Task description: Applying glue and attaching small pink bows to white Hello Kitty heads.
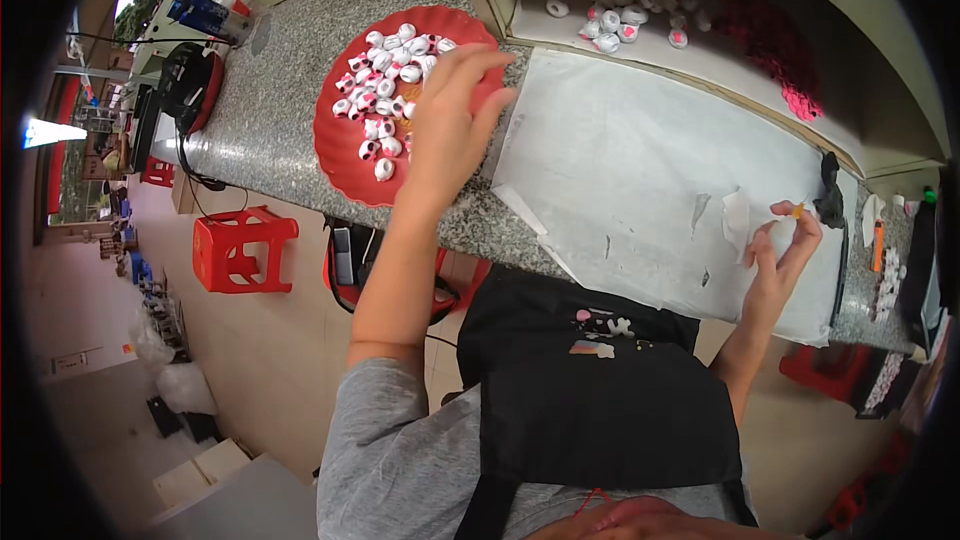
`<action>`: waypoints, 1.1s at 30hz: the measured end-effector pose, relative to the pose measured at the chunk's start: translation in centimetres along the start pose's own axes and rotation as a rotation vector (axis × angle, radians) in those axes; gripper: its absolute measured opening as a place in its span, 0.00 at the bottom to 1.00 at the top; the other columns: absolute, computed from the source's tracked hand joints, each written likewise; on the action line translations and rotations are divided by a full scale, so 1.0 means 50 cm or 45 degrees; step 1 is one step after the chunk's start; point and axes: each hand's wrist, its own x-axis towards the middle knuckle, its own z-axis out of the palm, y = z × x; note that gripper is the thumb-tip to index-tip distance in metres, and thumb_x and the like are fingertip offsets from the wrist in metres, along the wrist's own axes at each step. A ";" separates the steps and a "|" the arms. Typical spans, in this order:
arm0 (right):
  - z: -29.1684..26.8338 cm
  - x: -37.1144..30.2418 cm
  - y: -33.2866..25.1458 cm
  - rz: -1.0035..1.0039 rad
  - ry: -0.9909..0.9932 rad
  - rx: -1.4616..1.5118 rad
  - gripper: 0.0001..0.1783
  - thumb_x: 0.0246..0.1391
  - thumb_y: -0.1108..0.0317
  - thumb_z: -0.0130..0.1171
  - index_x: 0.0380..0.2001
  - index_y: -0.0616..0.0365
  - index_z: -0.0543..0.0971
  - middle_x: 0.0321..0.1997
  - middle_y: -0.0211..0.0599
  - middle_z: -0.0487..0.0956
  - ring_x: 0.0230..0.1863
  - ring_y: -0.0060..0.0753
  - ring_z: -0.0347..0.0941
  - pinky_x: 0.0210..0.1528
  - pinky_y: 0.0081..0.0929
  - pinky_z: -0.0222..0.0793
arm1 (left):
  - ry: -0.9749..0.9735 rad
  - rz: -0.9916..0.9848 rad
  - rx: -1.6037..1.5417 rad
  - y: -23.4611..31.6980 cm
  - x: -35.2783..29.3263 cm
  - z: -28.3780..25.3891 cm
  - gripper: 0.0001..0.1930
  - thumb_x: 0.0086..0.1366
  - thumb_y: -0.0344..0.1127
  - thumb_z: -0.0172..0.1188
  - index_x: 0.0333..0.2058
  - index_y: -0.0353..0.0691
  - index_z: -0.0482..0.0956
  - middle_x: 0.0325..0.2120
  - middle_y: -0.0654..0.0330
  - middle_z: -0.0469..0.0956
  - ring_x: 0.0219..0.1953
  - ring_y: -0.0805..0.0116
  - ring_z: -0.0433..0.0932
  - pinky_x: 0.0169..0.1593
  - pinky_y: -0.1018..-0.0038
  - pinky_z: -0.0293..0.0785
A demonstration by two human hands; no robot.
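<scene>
My left hand (450, 120) reaches over the right side of a red scalloped plate (335, 155), its fingers and thumb apart with nothing seen between them. On the plate lie many small white beads (384, 170) with dark and pink markings, some shaped like animal heads; my hand covers part of them. My right hand (780, 260) is raised above the right part of a white sheet (620, 160), fingers curled. A small orange-yellow thing (798, 211) shows at its fingertips, too small to name. Beside that hand lies a torn white scrap (735, 220) on the sheet.
A shelf behind the sheet holds a heap of white beads (610, 25) and a pink-red pile (800, 100). Right of the sheet are a black cloth (829, 190) and an orange stick-like tool (877, 245). A red stool (245, 248) stands left of the granite counter (270, 110).
</scene>
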 end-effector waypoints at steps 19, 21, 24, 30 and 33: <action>0.027 -0.021 -0.061 0.153 -0.069 0.333 0.17 0.43 0.75 0.46 0.40 0.64 0.63 0.41 0.39 0.62 0.36 0.30 0.64 0.30 0.24 0.67 | -0.099 -0.267 -0.966 0.112 0.100 0.190 0.12 0.46 0.26 0.56 0.33 0.37 0.71 0.28 0.59 0.72 0.28 0.73 0.71 0.34 0.81 0.66; 0.023 -0.025 -0.056 0.242 -0.044 0.395 0.17 0.42 0.75 0.47 0.39 0.64 0.63 0.40 0.39 0.63 0.35 0.30 0.65 0.29 0.24 0.67 | -0.349 -0.518 -1.430 0.137 0.052 0.168 0.12 0.48 0.24 0.54 0.34 0.33 0.70 0.30 0.59 0.71 0.29 0.75 0.71 0.34 0.82 0.66; 0.000 -0.023 -0.026 0.114 -0.099 0.832 0.17 0.40 0.75 0.51 0.37 0.63 0.63 0.38 0.37 0.64 0.36 0.29 0.65 0.33 0.23 0.67 | -0.526 -0.661 -1.674 0.167 -0.019 0.157 0.12 0.50 0.25 0.52 0.36 0.33 0.69 0.31 0.58 0.71 0.30 0.75 0.70 0.36 0.81 0.67; 0.029 -0.010 -0.065 0.261 0.327 0.993 0.16 0.36 0.77 0.53 0.33 0.61 0.65 0.33 0.38 0.63 0.29 0.24 0.61 0.27 0.16 0.58 | -0.457 -0.796 -1.965 0.195 -0.088 0.179 0.14 0.50 0.24 0.51 0.38 0.33 0.67 0.36 0.53 0.70 0.32 0.73 0.70 0.35 0.79 0.68; 0.035 -0.020 -0.071 0.078 0.244 0.830 0.17 0.34 0.77 0.54 0.32 0.61 0.65 0.31 0.37 0.63 0.27 0.24 0.61 0.28 0.16 0.58 | -0.390 -0.749 -2.007 0.192 -0.094 0.181 0.17 0.49 0.22 0.52 0.40 0.32 0.66 0.38 0.51 0.68 0.34 0.71 0.70 0.38 0.77 0.69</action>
